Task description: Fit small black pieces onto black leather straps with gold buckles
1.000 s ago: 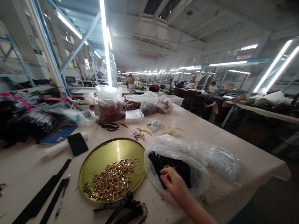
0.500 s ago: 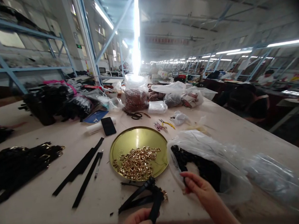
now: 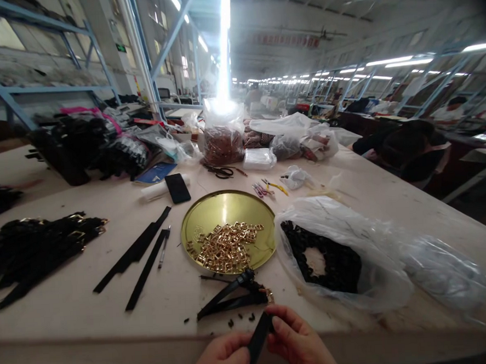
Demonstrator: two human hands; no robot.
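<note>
gold tray [image 3: 211, 206] of buckles [image 3: 226, 248], phone [image 3: 177, 187].

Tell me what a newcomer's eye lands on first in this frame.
Probably the round gold tray at the table's centre, heaped with gold buckles. Right of it a clear plastic bag lies open, showing small black pieces. At the near edge, the left hand and right hand hold a black strap.

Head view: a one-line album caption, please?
Both hands, left and right, hold a black strap near a round gold tray of buckles.
</note>
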